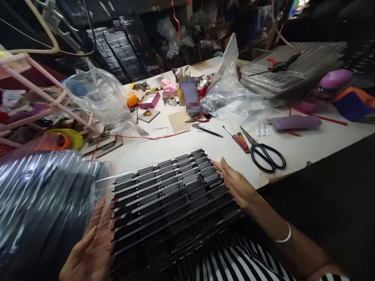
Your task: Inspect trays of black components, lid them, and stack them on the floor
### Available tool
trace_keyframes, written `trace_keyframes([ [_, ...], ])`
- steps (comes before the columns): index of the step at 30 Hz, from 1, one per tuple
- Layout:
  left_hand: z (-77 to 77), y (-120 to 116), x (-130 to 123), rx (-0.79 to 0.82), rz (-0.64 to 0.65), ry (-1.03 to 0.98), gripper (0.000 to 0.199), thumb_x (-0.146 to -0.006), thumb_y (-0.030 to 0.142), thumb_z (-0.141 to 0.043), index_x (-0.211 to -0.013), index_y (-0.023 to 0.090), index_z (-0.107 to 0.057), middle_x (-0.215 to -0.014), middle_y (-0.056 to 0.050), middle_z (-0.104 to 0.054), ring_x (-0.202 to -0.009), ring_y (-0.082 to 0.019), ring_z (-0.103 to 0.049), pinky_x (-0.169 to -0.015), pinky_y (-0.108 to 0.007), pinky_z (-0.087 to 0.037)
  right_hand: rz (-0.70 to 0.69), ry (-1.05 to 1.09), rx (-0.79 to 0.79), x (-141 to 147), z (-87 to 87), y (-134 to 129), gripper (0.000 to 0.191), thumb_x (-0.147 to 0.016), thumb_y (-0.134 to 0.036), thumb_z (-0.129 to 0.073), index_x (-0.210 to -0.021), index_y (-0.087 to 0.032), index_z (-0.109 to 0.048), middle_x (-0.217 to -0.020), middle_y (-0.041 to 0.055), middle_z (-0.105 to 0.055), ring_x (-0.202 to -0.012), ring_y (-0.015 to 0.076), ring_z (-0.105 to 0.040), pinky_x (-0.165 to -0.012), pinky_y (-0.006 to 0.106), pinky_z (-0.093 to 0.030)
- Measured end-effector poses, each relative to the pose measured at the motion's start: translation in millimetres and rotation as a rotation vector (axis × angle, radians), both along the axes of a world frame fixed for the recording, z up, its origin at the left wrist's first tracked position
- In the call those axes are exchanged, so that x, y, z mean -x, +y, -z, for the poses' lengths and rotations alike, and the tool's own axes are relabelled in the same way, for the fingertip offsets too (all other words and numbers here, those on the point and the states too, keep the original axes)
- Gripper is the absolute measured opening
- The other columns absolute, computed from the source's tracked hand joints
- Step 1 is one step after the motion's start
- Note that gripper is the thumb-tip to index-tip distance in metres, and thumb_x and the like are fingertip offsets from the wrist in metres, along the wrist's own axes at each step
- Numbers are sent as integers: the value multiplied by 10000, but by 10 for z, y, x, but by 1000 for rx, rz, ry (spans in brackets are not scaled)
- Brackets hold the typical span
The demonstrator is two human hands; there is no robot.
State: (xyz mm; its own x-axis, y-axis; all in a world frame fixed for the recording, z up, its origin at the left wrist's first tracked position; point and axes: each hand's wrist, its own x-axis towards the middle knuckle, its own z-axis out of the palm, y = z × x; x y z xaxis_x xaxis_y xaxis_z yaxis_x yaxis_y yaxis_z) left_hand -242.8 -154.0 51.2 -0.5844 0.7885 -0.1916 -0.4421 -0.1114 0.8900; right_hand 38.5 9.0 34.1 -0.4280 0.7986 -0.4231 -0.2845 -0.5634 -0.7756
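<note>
My left fingers and right fingers grasp opposite sides of a clear tray filled with rows of black strips, tilted above my lap at the table's edge. Blue-handled scissors lie beyond my right hand; wrapped bundles sit left.

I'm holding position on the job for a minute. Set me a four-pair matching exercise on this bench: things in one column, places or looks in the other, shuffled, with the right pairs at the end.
Things
1. Scissors
2. Tray of black parts
3. Bangle
4. Pen

Places and looks
A. Silvery, on the right forearm
B. Thin and black, lying left of the scissors
C. Between the left hand and the right hand
D. Two wide looped handles, near the edge of the white table

Right pairs: 1-D, 2-C, 3-A, 4-B
</note>
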Motion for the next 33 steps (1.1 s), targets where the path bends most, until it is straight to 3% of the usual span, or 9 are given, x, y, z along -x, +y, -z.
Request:
trace_keyframes([
  [4,296,-3,181,-451,346,-541,553,-948,149,-101,-1495,220,-70,-1501,-46,-281,-1350,-125,-219,-1055,-240,-295,-12,134,64,45,6,32,590,-951,-547,-290,-1364,-165,-468,-1405,91,-495,-1347,221,-378,-1124,421,-292],
  [7,375,-16,220,-558,417,-737,533,-959,202,-59,-1482,285,2,-1527,-36,-188,-1358,-171,-138,-1087,-323,-264,36,288,37,83,-29,11,540,-950,-494,-319,-1347,-170,-491,-1348,77,-554,-1296,231,-446,-1092,407,-345],
  [10,317,-28,182,-571,390,-765,538,-957,210,-65,-1479,320,1,-1529,-13,-186,-1363,-170,-131,-1089,-339,-268,21,398,-15,88,-22,-29,464,-892,-337,-469,-1334,-199,-504,-1305,51,-589,-1244,226,-499,-1066,383,-377],
  [14,227,-2,121,-564,385,-786,573,-937,167,-96,-1489,304,-27,-1528,-19,-181,-1364,-171,-150,-1072,-323,-306,-89,455,-18,70,54,-50,664,-726,-99,-529,-1368,-250,-448,-1256,19,-618,-1137,214,-584,-1017,387,-423],
  [16,209,25,107,-554,369,-779,603,-920,133,-114,-1488,304,-2,-1518,-23,-210,-1350,-160,-207,-1048,-296,-342,-91,474,-36,68,76,-48,670,-701,-108,-512,-1356,-237,-463,-1240,27,-626,-1117,221,-594,-999,389,-436],
  [21,168,32,139,-492,346,-691,691,-874,78,-159,-1476,337,59,-1489,-22,-252,-1321,-173,-236,-1011,-308,-398,-33,482,-39,89,21,-74,428,-858,-326,-499,-1276,-238,-536,-1257,50,-612,-1155,235,-565,-982,386,-449],
  [26,147,-65,250,-500,346,-633,747,-829,50,-186,-1478,349,33,-1501,-11,-202,-1323,-175,-220,-1018,-321,-389,-74,468,-75,117,28,-109,574,-756,-100,-647,-1286,-273,-509,-1317,26,-567,-1183,205,-545,-1062,372,-373],
  [30,117,-89,291,-505,368,-641,744,-833,70,-198,-1469,363,51,-1504,-7,-175,-1329,-185,-200,-1029,-377,-380,-73,434,-103,144,129,-107,574,-749,-84,-656,-1281,-255,-524,-1332,26,-556,-1206,195,-524,-1106,368,-316],
  [33,59,-63,235,-469,307,-625,705,-860,74,-171,-1476,326,59,-1501,-18,-186,-1328,-170,-212,-1035,-334,-362,-70,410,-135,157,153,-111,577,-756,-91,-656,-1294,-254,-523,-1353,15,-541,-1235,186,-498,-1120,352,-299],
])
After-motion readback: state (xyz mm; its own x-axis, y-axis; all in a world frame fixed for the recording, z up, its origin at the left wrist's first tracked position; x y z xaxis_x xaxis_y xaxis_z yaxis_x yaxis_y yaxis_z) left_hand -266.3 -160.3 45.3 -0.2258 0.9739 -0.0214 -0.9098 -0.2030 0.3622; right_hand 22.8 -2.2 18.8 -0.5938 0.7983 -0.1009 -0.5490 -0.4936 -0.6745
